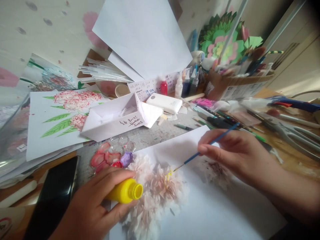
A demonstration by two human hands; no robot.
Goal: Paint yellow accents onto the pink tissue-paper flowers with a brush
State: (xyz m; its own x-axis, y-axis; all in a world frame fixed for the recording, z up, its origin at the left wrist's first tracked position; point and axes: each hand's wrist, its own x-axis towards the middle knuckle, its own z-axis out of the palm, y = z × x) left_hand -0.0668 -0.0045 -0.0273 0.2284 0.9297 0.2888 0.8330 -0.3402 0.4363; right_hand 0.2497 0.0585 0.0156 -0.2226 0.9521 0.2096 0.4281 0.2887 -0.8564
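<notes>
Head view: left hand (96,197) grips bottle (122,191), right hand (231,146) pinches brush (192,158) near open paper (215,213).

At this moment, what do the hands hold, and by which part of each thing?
Left hand: the yellow bottle, around its body. Right hand: the blue paintbrush, by its handle.

the bottle (122,191) looks like smooth yellow plastic, the brush (192,157) slick-handled; the flowers (163,185) are thin, ruffled, matt paper, the sheet (205,213) smooth paper, the phone (57,186) glossy, the scissors (283,125) smooth metal.
</notes>
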